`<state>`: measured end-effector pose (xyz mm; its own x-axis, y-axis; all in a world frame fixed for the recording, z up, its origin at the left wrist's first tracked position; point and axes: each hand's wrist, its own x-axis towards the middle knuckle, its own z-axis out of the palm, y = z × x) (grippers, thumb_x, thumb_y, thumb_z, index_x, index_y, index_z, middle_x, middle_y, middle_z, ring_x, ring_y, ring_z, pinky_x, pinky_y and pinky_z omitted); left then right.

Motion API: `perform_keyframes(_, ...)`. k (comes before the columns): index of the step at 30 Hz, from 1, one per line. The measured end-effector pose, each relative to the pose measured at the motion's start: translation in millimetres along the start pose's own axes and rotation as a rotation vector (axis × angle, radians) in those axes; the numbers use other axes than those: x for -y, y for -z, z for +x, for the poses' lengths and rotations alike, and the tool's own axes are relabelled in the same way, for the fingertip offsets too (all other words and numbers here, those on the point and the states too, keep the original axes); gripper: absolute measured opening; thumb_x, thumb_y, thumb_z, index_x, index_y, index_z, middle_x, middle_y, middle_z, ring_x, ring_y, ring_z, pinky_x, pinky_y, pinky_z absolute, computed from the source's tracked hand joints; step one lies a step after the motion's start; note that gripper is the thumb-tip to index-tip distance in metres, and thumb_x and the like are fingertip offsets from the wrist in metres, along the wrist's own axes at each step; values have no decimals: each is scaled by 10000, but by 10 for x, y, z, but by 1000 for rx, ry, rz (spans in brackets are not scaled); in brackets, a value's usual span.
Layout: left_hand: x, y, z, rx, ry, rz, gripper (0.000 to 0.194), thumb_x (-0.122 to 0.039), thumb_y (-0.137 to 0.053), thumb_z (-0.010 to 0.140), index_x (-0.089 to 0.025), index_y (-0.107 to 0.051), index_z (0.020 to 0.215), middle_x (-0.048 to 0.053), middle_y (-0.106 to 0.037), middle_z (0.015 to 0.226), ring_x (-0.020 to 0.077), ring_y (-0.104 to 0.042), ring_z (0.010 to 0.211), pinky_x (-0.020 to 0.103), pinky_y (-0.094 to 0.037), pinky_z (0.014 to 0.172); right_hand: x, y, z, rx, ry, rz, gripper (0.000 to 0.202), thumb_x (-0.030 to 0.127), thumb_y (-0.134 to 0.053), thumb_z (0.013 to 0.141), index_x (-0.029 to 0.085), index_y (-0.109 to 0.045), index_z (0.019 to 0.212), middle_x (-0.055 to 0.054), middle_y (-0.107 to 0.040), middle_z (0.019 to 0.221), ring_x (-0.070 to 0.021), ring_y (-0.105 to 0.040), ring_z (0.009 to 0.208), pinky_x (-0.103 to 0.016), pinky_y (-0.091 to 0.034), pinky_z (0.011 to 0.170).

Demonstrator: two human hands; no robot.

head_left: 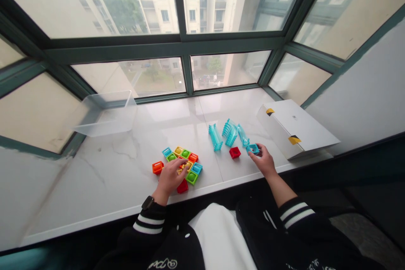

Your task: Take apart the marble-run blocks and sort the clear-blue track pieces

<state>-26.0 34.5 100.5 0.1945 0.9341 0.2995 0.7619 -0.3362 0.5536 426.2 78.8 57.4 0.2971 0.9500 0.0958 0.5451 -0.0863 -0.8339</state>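
Note:
My left hand (171, 175) rests over a cluster of coloured toy blocks, fingers apart and touching the tops around a yellow block (188, 166). The cluster also has green blocks (191, 177), blue blocks (196, 168) and red ones (182, 186). An orange block (157, 167) sits at its left side. Some blocks are hidden under my palm. Further right, my right hand (264, 161) is closed on a blue block (252, 148) between thumb and fingers. Just left of it lies a separate red block (234, 152).
Translucent blue track pieces (215, 137), one of them curved (230, 132), lie beyond the red block. A clear plastic bin (107, 123) stands at the back left. On the right is a white box (300, 128) with yellow-black tabs. Windows border the white ledge (120, 194).

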Motion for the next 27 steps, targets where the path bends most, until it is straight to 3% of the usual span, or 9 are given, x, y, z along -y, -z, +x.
perform_keyframes(11,12,-3,-15,6,-1,-6,207,-394,-577,1008,-281,-729,1091,51,-798,1084,274,-748,1045,427,-600,915,-414,-110,206,95,-25,-163,636,630,-691,785,233,-630,1278,-126,-739,1238,-329,-712,1099,-469,-561,971)
perform_keyframes(18,9,1,-11,9,5,2,198,-384,-576,1012,-285,-724,1098,45,-793,1092,271,-745,1053,430,-598,918,-454,-100,264,122,20,-192,617,584,-708,784,239,-629,1289,-117,-740,1222,-322,-690,1154,-457,-551,985)
perform_keyframes(24,10,6,-14,12,4,-5,194,-370,-576,1013,-281,-729,1093,46,-794,1089,267,-743,1056,421,-597,922,-437,-81,312,167,4,-136,756,608,-733,774,218,-567,1401,-162,-671,1379,-345,-654,1257,-477,-519,1062)
perform_keyframes(27,4,8,-10,5,2,1,195,-373,-580,1011,-275,-732,1084,46,-795,1081,265,-747,1046,413,-598,912,-391,-55,391,167,-6,-128,735,649,-658,840,203,-544,1412,-160,-677,1363,-331,-655,1250,-466,-521,1050)
